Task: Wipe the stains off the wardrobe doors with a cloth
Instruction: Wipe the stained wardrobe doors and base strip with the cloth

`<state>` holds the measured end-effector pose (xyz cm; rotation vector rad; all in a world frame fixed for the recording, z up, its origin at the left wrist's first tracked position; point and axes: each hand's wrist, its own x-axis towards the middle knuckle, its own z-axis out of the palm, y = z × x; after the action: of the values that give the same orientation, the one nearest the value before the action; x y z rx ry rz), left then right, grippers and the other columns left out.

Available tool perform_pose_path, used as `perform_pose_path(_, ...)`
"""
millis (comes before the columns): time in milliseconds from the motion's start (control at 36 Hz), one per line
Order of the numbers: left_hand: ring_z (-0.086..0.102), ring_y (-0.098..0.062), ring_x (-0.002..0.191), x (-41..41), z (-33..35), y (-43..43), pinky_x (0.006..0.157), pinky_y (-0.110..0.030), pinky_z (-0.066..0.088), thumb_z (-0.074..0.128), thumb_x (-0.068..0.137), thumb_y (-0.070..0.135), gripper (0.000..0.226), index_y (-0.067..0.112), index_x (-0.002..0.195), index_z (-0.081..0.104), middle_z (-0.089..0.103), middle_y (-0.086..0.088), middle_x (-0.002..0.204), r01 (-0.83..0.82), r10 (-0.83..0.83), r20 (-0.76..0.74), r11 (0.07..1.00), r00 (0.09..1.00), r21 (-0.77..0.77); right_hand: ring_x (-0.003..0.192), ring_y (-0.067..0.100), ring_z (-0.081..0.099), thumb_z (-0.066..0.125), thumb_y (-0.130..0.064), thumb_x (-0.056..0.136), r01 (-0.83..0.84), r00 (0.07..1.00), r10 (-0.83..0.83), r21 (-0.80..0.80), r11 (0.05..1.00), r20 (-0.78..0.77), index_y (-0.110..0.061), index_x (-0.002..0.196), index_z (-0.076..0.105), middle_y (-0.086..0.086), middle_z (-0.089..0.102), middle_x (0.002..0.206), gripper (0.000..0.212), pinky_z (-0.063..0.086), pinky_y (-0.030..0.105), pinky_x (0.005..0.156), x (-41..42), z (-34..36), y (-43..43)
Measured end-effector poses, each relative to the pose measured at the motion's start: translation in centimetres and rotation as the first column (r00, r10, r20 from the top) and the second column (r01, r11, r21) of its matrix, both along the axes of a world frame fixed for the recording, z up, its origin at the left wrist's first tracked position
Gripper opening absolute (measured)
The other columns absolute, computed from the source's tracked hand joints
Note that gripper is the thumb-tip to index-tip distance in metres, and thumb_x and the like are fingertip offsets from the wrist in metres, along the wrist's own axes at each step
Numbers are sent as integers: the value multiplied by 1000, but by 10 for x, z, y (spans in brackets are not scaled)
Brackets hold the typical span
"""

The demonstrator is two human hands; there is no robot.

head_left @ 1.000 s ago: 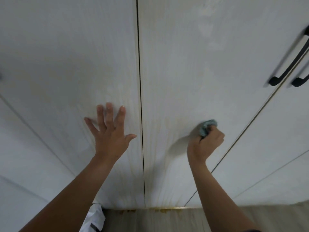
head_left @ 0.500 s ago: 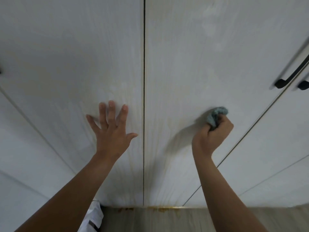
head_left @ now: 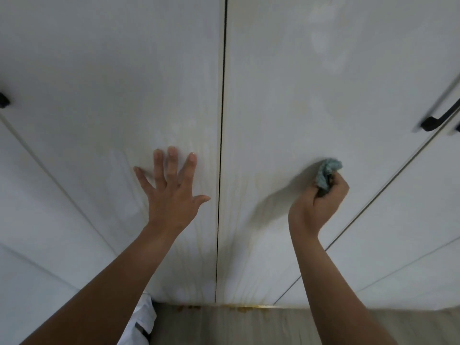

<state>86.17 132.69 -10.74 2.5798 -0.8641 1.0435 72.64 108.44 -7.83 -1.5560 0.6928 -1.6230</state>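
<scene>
Two white wardrobe doors fill the view, split by a dark vertical gap. My left hand lies flat with spread fingers on the left door, just left of the gap. My right hand grips a crumpled blue-grey cloth and presses its top against the right door. Faint yellowish streaks run down both doors near the gap, and pale smears show high on the right door.
A black bar handle sits at the right edge and another black handle end at the far left. Yellow-brown drips mark the doors' bottom edge above the grey wood floor. White fabric shows below my left arm.
My right hand with the cloth has moved up and to the right along the right door. My left hand has stayed pressed on the left door.
</scene>
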Motion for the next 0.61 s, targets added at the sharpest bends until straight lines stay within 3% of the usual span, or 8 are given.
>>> perform_pose_path(83, -25, -36, 155, 0, 0, -1, 113, -79, -3, 74, 74, 72, 132, 26, 165, -10, -31, -8, 167, -5, 5, 1, 1000, 1000, -3, 96, 20, 49, 42, 7, 83, 44, 999, -46, -84, 995, -26, 3, 110, 59, 2, 48, 104, 32, 44, 32, 86, 8, 6, 3)
perform_pose_path(167, -24, -35, 155, 0, 0, -1, 113, -79, -3, 75, 75, 73, 132, 26, 165, -9, -30, -8, 168, -5, 5, 6, 1000, 1000, -10, 85, 29, 48, 40, 4, 76, -13, 986, -32, -272, 962, -164, 4, 97, 62, 11, 52, 91, 30, 39, 42, 76, 10, -15, 11)
perform_pose_path(250, -22, -36, 155, 1, -1, 0, 113, -80, -2, 75, 75, 73, 132, 25, 165, -8, -29, -8, 168, -4, 4, 10, 1000, 1000, -7, 91, 28, 44, 44, 6, 75, -174, 926, -4, -436, 883, -378, -7, 108, 60, 13, 51, 99, 39, 39, 35, 84, 3, -55, 15)
perform_pose_path(333, -21, -37, 156, 1, -1, 0, 113, -80, -1, 76, 73, 72, 134, 24, 165, -8, -28, -10, 168, -11, 11, 16, 1000, 1000, 0, 92, 27, 45, 49, 6, 82, -293, 855, 15, -461, 838, -518, -12, 112, 58, 10, 51, 101, 36, 45, 41, 80, -12, -90, 5)
perform_pose_path(389, -21, -37, 156, 0, -1, 0, 113, -80, -1, 77, 73, 71, 134, 24, 165, -9, -28, -10, 168, -15, 15, 23, 1000, 1000, 1, 96, 26, 49, 53, 12, 81, -287, 876, 80, -382, 878, -475, -6, 111, 60, 9, 52, 104, 36, 47, 37, 84, -20, -93, 2)
perform_pose_path(472, -21, -37, 156, 0, -1, -1, 114, -80, -1, 76, 74, 72, 133, 25, 165, -10, -28, -10, 168, -12, 12, 22, 1000, 1000, 2, 94, 24, 52, 47, 10, 87, -138, 972, 118, -87, 987, -204, -8, 109, 57, 6, 50, 103, 31, 45, 20, 86, -20, -61, 5)
perform_pose_path(528, -21, -37, 156, 0, 0, 0, 114, -79, -1, 74, 75, 74, 133, 25, 165, -10, -28, -10, 168, -12, 11, 24, 1000, 1000, 5, 96, 22, 54, 47, -4, 93, -56, 997, 60, 92, 994, -38, -7, 115, 55, 8, 52, 107, 24, 47, 25, 86, -13, -32, 3)
perform_pose_path(611, -21, -37, 156, 0, -1, 0, 114, -79, -2, 74, 75, 75, 133, 25, 165, -10, -28, -10, 168, -14, 14, 28, 1000, 1000, 1, 99, 18, 54, 48, -4, 94, 4, 999, -6, 51, 999, 34, 0, 121, 57, 6, 53, 110, 29, 44, 22, 88, -2, -1, 4)
